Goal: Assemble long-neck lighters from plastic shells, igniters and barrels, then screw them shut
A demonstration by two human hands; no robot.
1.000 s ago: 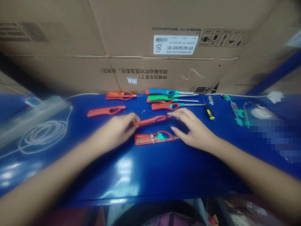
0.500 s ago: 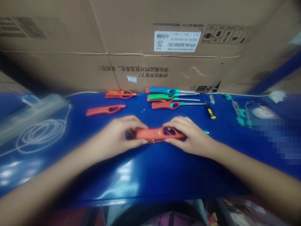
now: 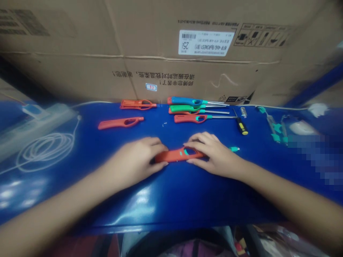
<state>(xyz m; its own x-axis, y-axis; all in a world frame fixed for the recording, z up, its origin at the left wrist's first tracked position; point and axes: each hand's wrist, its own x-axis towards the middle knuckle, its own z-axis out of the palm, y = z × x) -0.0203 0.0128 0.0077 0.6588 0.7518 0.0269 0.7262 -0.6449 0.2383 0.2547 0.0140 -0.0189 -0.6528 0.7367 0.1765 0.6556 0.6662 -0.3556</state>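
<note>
An orange lighter body [image 3: 178,155] with a teal trigger lies on the blue table [image 3: 171,192], held between both hands. My left hand [image 3: 138,159] grips its left end with curled fingers. Over its right end, around the trigger opening, my right hand [image 3: 213,153] presses with fingers closed. A teal tip [image 3: 234,149] pokes out beyond my right hand.
Two loose orange shells [image 3: 120,123] [image 3: 138,104] lie behind left. Three assembled lighters [image 3: 198,110] and a yellow-black screwdriver [image 3: 240,125] lie behind right. Teal parts [image 3: 276,128] sit far right, a coiled white cable [image 3: 40,151] far left. A large cardboard box [image 3: 171,50] walls the back.
The hands carried the loose orange shell toward me onto the lower lighter half. Both hands now press the joined body, and the teal trigger shows through it.
</note>
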